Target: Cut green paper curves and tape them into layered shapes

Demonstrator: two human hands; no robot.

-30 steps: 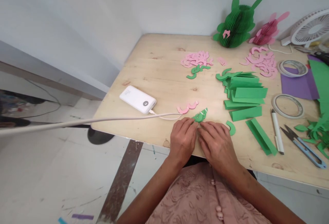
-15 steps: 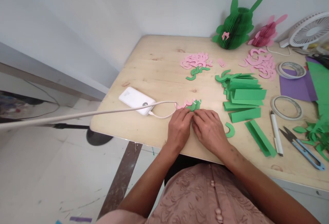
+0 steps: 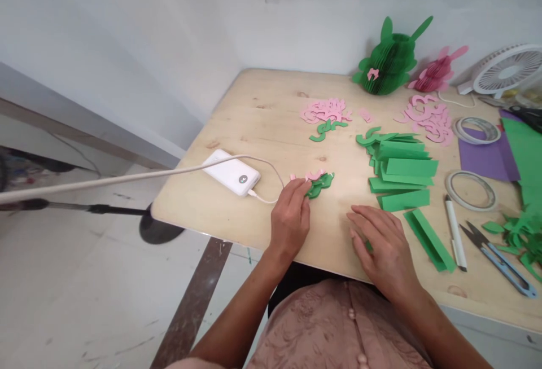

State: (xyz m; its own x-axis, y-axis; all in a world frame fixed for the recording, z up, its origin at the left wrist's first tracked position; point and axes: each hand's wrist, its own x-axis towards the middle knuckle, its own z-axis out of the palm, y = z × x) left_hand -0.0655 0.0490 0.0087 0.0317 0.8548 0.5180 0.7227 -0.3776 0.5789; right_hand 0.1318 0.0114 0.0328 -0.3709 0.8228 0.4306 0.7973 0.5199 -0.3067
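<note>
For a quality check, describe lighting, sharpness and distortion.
Head view: soft, fairly even light, with only faint shadows on the tabletop; small print on the power bank is too soft to read; the fan looks stretched toward the right edge.

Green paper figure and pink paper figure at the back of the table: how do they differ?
The green paper figure looks larger; the pink paper figure is smaller. The green one stands fairly upright, while the pink one leans to the right. The green one has a light pink cutout on its front; no such contrasting piece shows on the pink one. Both have pleated bodies and long ear-like pieces on top.
</note>
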